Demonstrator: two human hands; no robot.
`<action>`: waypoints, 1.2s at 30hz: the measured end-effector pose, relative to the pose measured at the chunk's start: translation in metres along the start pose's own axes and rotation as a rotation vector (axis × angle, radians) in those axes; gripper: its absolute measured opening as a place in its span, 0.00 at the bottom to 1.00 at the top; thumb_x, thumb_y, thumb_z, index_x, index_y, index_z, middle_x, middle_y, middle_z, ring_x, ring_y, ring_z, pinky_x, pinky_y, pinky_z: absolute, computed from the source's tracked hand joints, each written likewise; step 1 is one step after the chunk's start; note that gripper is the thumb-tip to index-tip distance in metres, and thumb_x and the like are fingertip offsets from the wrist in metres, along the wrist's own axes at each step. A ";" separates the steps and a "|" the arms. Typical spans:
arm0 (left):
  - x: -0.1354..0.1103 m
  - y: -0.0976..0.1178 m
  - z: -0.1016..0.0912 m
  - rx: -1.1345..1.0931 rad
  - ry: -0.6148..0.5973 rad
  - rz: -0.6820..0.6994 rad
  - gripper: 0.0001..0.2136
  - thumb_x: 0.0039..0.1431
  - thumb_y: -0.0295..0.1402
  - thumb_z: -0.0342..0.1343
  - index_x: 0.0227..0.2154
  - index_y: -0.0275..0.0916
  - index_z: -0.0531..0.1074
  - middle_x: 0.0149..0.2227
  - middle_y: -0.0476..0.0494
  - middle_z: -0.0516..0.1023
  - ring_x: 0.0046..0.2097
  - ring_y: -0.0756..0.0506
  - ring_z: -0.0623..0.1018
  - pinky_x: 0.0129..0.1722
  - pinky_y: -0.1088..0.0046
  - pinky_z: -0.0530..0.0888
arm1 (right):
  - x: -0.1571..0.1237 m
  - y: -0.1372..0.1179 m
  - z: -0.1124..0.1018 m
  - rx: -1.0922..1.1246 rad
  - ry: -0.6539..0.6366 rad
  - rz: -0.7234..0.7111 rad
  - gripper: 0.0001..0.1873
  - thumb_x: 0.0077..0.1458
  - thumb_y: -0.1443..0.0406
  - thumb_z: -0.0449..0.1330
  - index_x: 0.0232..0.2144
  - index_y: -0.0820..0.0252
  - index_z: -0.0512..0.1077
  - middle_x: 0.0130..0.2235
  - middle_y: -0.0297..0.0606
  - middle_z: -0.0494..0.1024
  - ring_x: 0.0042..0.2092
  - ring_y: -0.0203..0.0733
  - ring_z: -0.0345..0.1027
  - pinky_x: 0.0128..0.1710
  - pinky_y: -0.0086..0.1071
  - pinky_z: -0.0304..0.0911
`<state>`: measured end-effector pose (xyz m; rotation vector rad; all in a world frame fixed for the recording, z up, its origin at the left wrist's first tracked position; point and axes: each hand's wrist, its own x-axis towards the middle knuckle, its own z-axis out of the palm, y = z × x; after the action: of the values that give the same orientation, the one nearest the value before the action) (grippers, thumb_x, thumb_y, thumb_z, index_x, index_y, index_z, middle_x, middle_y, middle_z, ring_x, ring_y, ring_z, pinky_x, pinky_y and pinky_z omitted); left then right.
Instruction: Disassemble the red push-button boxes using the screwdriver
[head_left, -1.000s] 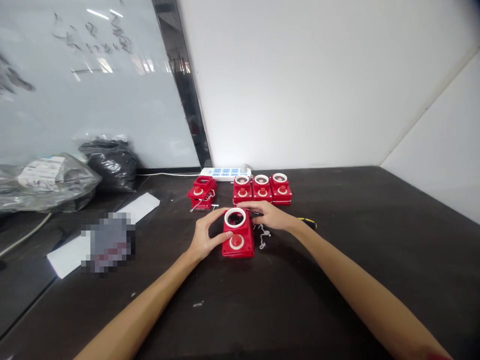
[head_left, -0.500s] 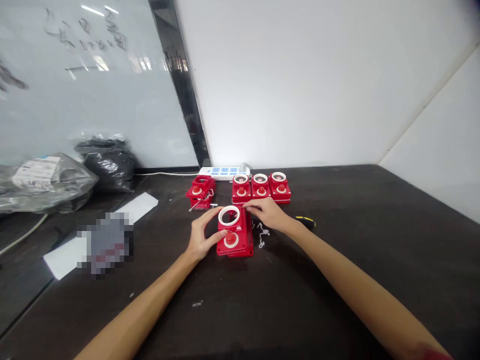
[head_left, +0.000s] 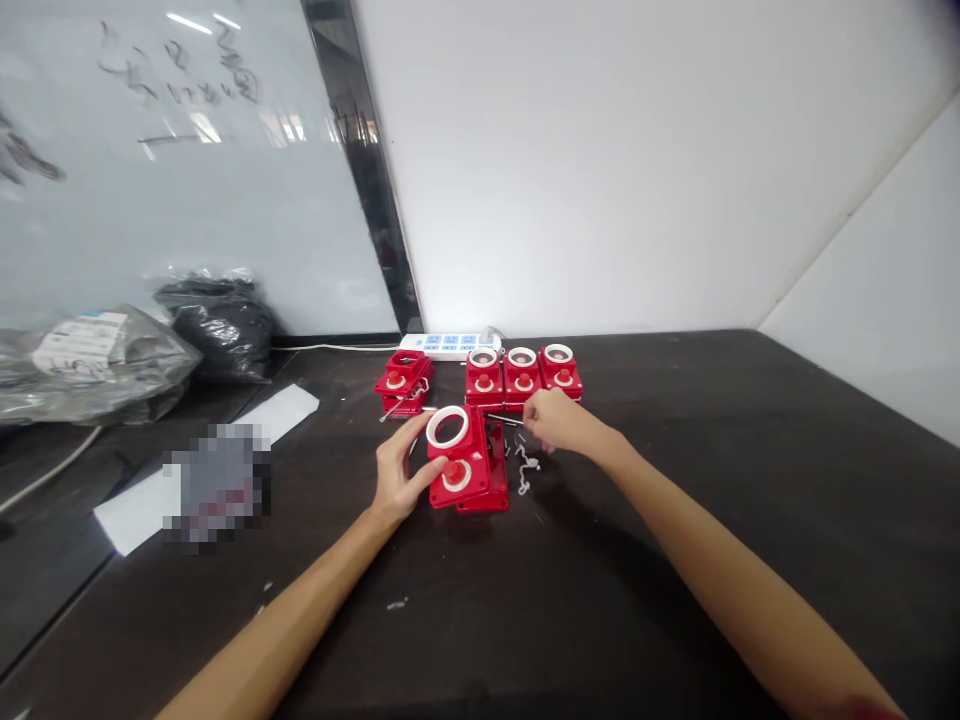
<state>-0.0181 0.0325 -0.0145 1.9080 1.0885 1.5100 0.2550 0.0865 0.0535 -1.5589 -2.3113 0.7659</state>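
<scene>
My left hand (head_left: 400,474) grips a red cover (head_left: 471,476) by its left side, thumb beside the red button (head_left: 454,473). A white ring (head_left: 448,427) surrounds the round opening at its top. The cover is tilted over a red base box (head_left: 496,480), which shows along its right side. My right hand (head_left: 561,420) is closed around a screwdriver (head_left: 504,419). Its thin shaft points left toward the cover's top edge, and its handle is hidden in the fingers. White wire (head_left: 524,470) and small loose pieces lie just right of the base.
Three finished-looking red button boxes (head_left: 523,380) stand in a row behind. A red stack of parts (head_left: 405,381) sits to their left, before a power strip (head_left: 451,346). Plastic bags (head_left: 97,360) and white paper (head_left: 288,413) lie at left on the dark table (head_left: 675,560).
My right hand has left the cover's right edge, moved right and picked up the screwdriver. The cover has turned and shifted slightly left in my left hand, baring more of the base.
</scene>
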 end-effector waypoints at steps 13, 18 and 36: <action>0.003 0.006 0.004 -0.098 0.032 -0.055 0.29 0.52 0.46 0.62 0.54 0.36 0.71 0.54 0.35 0.76 0.54 0.32 0.75 0.55 0.55 0.71 | -0.003 -0.010 0.006 -0.127 0.169 -0.542 0.16 0.54 0.69 0.63 0.47 0.58 0.75 0.46 0.42 0.74 0.40 0.40 0.69 0.40 0.34 0.64; 0.003 0.006 0.004 -0.087 0.035 -0.063 0.29 0.52 0.47 0.62 0.54 0.36 0.71 0.54 0.35 0.76 0.54 0.32 0.76 0.55 0.54 0.71 | 0.000 -0.009 0.016 -0.107 0.339 -0.580 0.09 0.63 0.68 0.55 0.37 0.61 0.77 0.41 0.41 0.75 0.40 0.39 0.69 0.40 0.33 0.62; 0.007 0.012 0.008 0.140 0.005 0.036 0.26 0.54 0.40 0.64 0.55 0.40 0.68 0.55 0.36 0.73 0.55 0.36 0.74 0.57 0.56 0.70 | 0.001 0.010 -0.010 0.194 -0.179 0.154 0.08 0.51 0.72 0.58 0.21 0.64 0.70 0.20 0.39 0.76 0.18 0.37 0.68 0.19 0.29 0.60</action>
<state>-0.0066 0.0326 -0.0033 2.0280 1.1967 1.4931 0.2671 0.0936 0.0561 -1.6535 -2.1741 1.1742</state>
